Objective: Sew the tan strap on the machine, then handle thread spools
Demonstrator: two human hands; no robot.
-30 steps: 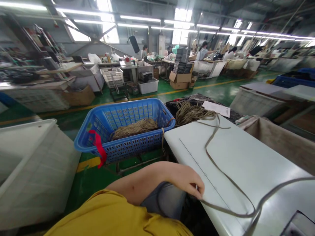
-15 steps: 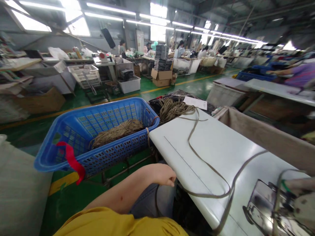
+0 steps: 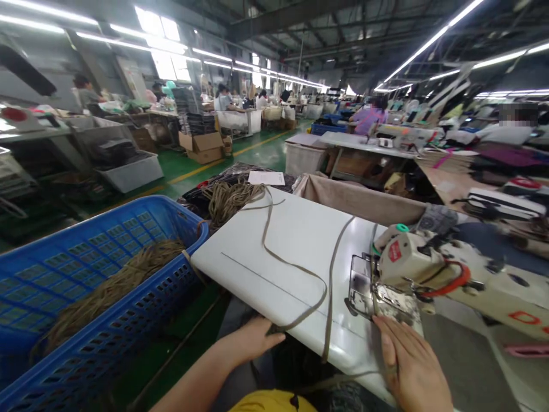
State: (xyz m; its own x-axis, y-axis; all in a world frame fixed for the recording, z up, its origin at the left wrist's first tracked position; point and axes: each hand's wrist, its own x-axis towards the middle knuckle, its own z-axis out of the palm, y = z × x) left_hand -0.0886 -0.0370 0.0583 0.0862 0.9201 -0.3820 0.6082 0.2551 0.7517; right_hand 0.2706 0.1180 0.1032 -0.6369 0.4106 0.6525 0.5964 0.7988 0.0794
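Note:
A long, narrow olive-brown fabric strap (image 3: 291, 260) winds over the white sewing table (image 3: 240, 240). At the table's near edge, my left hand (image 3: 255, 339) is closed on the strap, its thumb stretched along the edge. My right hand (image 3: 414, 360) rests on the table in front of the sewing machine (image 3: 403, 260). Its fingers and thumb press together on a strap length that runs to the metal needle plate (image 3: 362, 286). Another part of the strap hangs over the front edge between my hands.
At left stands a blue plastic basket (image 3: 146, 292) holding a bundle of straps (image 3: 111, 280). More straps (image 3: 231, 200) lie heaped past the far corner, beside a white paper (image 3: 266, 178). A cloth-lined bin (image 3: 364, 200) borders the far side. Several people work at tables beyond.
The view has swung right, bringing the sewing machine and my right hand fully into sight. My left hand has come to the strap at the table edge.

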